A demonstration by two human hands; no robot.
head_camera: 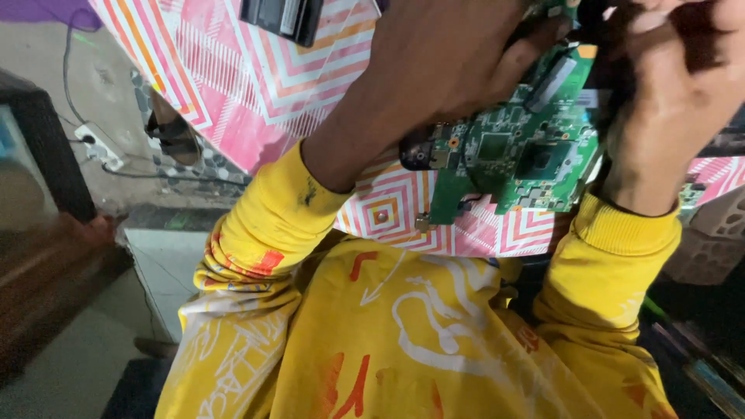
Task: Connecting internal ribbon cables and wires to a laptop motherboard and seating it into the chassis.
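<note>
A green circuit board [512,151] with chips and connectors is held up close over a work surface covered in a pink, orange and white patterned cloth [256,85]. My left hand [442,62] grips the board's upper left part. My right hand [671,93] grips its right edge, with something dark between the fingers that I cannot make out. Both arms wear yellow sleeves, and a yellow printed shirt fills the lower view.
A black flat device [281,17] lies on the cloth at the top. A white power strip [99,147] with cables sits on the floor at left, near a dark wooden piece of furniture [46,155]. A pale perforated crate [714,233] stands at right.
</note>
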